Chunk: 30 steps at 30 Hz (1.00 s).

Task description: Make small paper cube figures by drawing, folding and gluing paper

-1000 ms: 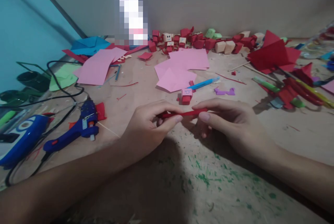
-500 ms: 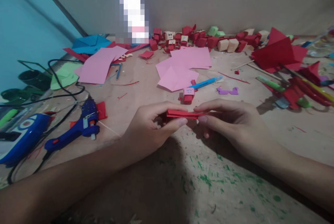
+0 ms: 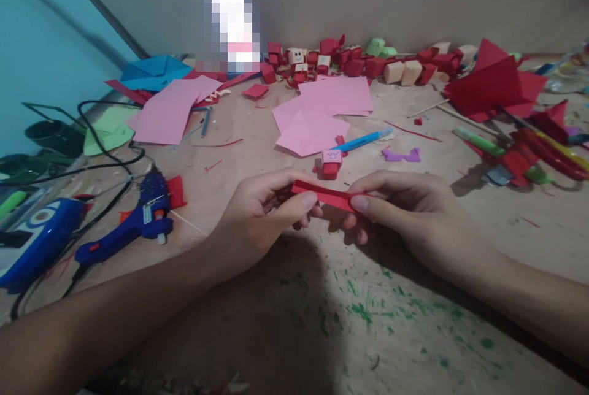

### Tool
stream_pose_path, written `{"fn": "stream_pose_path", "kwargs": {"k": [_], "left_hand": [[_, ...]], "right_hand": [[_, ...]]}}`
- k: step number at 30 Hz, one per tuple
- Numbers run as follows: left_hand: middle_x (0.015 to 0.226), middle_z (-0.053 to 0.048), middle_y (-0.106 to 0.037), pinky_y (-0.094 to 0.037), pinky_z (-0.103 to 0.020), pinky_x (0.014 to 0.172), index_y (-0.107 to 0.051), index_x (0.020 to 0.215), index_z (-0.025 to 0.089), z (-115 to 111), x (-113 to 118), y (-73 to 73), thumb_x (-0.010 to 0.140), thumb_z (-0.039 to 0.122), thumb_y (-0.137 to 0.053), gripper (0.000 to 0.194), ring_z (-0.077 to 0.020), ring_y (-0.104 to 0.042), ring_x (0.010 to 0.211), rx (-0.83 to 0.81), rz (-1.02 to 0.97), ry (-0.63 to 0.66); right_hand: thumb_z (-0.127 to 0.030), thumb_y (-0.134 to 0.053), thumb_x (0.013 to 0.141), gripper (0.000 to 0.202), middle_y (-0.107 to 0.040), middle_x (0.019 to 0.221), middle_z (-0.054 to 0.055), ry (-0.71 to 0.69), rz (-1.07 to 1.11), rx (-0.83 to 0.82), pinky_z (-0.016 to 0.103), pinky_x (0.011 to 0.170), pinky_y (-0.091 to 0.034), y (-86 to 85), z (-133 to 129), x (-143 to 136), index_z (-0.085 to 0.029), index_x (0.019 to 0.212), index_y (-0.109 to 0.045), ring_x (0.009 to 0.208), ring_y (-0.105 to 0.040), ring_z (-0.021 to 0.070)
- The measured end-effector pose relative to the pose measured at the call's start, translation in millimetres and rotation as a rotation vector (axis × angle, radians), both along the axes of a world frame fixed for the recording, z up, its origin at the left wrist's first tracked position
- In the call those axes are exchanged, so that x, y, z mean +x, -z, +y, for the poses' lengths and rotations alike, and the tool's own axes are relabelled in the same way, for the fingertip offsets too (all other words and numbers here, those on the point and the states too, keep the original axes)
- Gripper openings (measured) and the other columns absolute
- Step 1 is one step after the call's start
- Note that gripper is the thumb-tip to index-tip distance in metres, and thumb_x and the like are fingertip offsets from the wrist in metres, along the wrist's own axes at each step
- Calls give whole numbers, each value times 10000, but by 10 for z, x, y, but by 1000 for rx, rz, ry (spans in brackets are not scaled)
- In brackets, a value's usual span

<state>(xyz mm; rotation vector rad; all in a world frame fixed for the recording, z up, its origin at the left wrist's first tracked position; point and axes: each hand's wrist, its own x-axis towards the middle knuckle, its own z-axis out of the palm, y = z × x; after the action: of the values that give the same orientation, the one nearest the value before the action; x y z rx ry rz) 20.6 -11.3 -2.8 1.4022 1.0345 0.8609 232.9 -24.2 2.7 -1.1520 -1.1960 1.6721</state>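
No words, brands or numbers legible. Glue gun (image 3: pixel 138 223): pale sticker (image 3: pixel 147 214) on body, print too small to read. Blue-and-white casing (image 3: pixel 50 248), left edge: round mark, no lettering made out. Bright screen (image 3: pixel 232 11), back: pixelated, content unreadable. Pink-fronted block (image 3: pixel 331 163): line-drawn face, no letters. Cream block (image 3: pixel 297 56), back row: drawn eyes and smile. Neighbouring cream block (image 3: pixel 323 62): marks too small to tell.

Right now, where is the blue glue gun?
In the head view, the blue glue gun lies on the table at left, between the blue-and-white object and the left hand, beside a red scrap.
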Motion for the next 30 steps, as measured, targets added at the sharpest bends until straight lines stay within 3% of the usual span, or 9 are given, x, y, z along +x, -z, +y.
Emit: {"fn": "stream_pose_path", "kwargs": {"k": [3,7,14,19,23,26,30], "left_hand": [[741,7,-711,-511,-148,571,-739,854,164,-11,15,-8,919,149,-589,164,-70,-611,620,40,46,-35],[723,17,-702,-479,-131,526,-774,879,181,-32,25,0,881,101,-608,184,-68,-604,614,132,87,-96],[638,23,-690,-520,-156,537,-760,839,176,16,4,25,870,141,-645,125,-80,-620,561,-71,-37,-119],[671,31,-703,-527,-166,562,-737,933,193,15,6,12,838,231,-746,103,-86,-628,587,-154,-29,-32],[673,30,-700,-509,-164,583,-738,842,181,29,6,12,869,224,-712,58,-78,-619,598,-125,17,43],[692,21,-707,-491,-179,586,-731,814,174,41,-3,2,907,261,-668,141,-84,-613,604,-122,59,79],[713,15,-698,-457,-207,635,-722,773,168,27,-14,-16,924,269,-636,201,-99,-610,660,-57,154,161]], "right_hand": [[-212,-750,860,67,-725,684,18,32,-5,25,186,537,-532,-7,13,-10,-151,865,-723,544,-631,89],[-164,-754,835,59,-710,672,0,56,-33,87,187,533,-531,13,35,-7,-153,891,-739,547,-633,90],[-172,-787,811,57,-711,658,9,68,-56,129,166,511,-505,18,33,13,-151,857,-760,551,-606,80],[-191,-773,822,62,-721,663,13,47,-129,155,174,491,-499,-6,30,8,-155,872,-764,536,-602,86],[-193,-802,790,184,-794,848,45,-2,-205,227,211,542,-553,-10,6,17,-189,972,-779,668,-707,146],[-159,-843,751,326,-807,962,32,-46,-155,216,228,680,-605,0,-3,27,-229,1061,-770,830,-757,177],[-143,-869,723,316,-803,934,8,22,-71,178,204,701,-602,24,19,36,-236,1012,-783,799,-747,142]]}}
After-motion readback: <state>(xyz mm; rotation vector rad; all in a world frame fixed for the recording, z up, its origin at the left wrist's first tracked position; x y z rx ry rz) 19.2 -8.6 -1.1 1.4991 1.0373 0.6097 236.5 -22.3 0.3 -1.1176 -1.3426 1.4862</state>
